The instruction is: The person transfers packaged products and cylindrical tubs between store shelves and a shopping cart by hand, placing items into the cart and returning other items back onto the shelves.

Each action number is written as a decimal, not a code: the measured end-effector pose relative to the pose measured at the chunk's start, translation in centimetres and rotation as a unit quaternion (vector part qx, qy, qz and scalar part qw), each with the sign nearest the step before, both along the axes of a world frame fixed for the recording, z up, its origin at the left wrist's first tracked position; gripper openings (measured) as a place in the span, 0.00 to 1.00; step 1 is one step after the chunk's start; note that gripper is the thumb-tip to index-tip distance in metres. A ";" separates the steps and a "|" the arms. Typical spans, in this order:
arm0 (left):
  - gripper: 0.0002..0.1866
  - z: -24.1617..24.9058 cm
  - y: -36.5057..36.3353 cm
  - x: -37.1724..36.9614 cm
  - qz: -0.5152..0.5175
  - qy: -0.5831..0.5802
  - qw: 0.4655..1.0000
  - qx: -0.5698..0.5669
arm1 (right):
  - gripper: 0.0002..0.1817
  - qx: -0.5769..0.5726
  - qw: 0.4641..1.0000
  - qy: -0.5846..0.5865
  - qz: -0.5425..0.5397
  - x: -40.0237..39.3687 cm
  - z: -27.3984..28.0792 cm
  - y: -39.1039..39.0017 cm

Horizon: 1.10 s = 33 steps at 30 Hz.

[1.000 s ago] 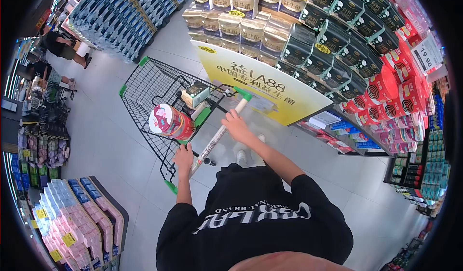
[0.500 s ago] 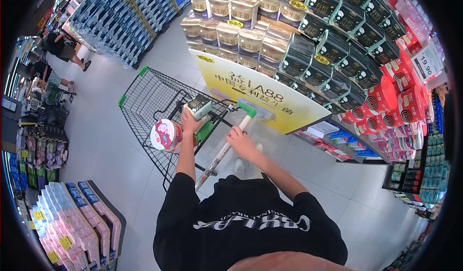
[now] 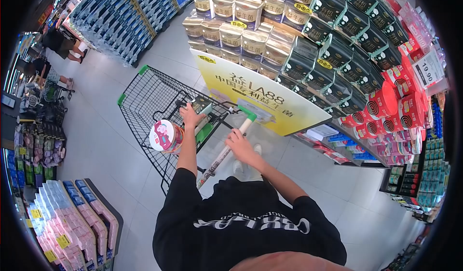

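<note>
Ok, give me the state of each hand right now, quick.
Left hand: reaching into the cart's child seat, on the small green-and-white box; whether its grip is closed cannot be told.
Right hand: closed around the cart handle.

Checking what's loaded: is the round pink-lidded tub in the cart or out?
In. The round pink-lidded tub sits inside the black wire shopping cart, beside the left hand.

Left hand [image 3: 189, 114] covers part of box [image 3: 201, 105]; grip on it unclear. Tin [image 3: 165, 136] half hidden behind forearm. Handle [image 3: 226, 148] middle hidden under right hand [image 3: 239, 144]. Box print too small to read. Shelves [image 3: 337, 44] cut off by lens rim.
</note>
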State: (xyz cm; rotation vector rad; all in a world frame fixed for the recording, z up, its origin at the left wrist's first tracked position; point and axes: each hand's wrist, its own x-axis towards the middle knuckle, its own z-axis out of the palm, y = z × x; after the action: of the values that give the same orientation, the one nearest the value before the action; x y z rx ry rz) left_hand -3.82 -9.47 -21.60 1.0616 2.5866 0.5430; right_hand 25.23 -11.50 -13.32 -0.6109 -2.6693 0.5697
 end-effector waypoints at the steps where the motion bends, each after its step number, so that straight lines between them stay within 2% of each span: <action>1: 0.51 -0.4 0.1 -0.1 0.001 -0.002 1.000 -0.005 | 0.12 -0.001 1.000 -0.003 -0.001 0.0 0.0 -0.1; 9: 0.53 -0.6 -1.1 1.1 -0.023 -0.013 0.999 0.021 | 0.14 -0.015 1.000 0.000 0.000 -0.4 0.3 -0.3; 14: 0.54 0.8 -2.9 0.9 0.052 -0.089 0.987 0.121 | 0.16 -0.030 1.000 -0.007 0.002 -0.3 0.7 -0.2; 17: 0.53 3.5 -4.4 1.6 0.089 -0.140 0.971 0.171 | 0.22 -0.074 0.997 0.001 0.013 -0.1 1.1 -0.3; 22: 0.50 9.2 -6.6 5.1 0.019 -0.122 0.960 0.251 | 0.34 -0.190 0.980 0.034 0.057 -0.8 0.1 1.7; 23: 0.49 10.8 -7.1 6.2 0.000 -0.116 0.957 0.267 | 0.36 -0.324 0.942 0.083 0.018 -1.3 1.5 2.0; 25: 0.49 13.2 -8.1 8.3 -0.050 -0.120 0.947 0.293 | 0.41 -0.570 0.801 0.169 -0.065 -2.0 6.3 2.4; 27: 0.49 14.0 -8.7 9.9 -0.122 -0.043 0.933 0.336 | 0.41 -0.592 0.771 0.213 -0.096 -2.5 7.6 2.8; 33: 0.49 17.1 -10.4 12.5 -0.162 -0.060 0.923 0.345 | 0.35 -0.653 0.669 0.322 -0.150 -2.6 8.3 2.6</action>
State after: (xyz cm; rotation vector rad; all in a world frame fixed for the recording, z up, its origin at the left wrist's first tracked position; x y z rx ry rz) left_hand 8.70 -19.90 -4.49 1.5588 2.0644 1.4315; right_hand 22.61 -8.92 -5.02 -0.8797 -1.0850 2.0942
